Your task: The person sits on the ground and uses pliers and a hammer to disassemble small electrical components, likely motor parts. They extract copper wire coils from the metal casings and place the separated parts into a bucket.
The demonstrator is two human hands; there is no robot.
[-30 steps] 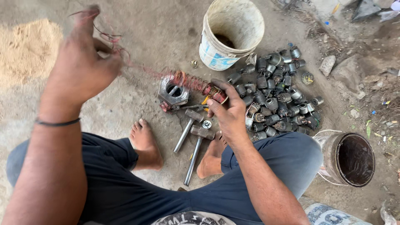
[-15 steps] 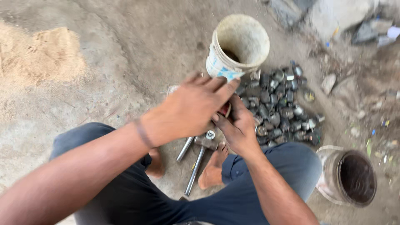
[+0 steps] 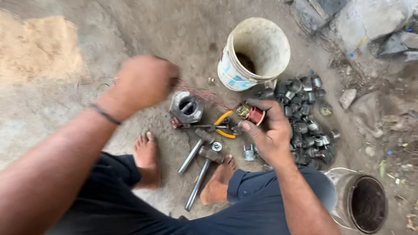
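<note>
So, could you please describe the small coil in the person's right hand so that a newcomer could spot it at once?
Start at the white bucket on the dirt floor; just below it the right hand holds the coil. It is a small spool wound with reddish copper wire, unlike the dull grey motor parts heaped beside it.

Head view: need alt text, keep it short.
A seated barefoot person's right hand holds a small red-wound coil while the raised left hand pulls thin wire from it. On the dirt floor lie two hammers, yellow-handled pliers, a pile of grey metal parts and a white bucket.
</note>
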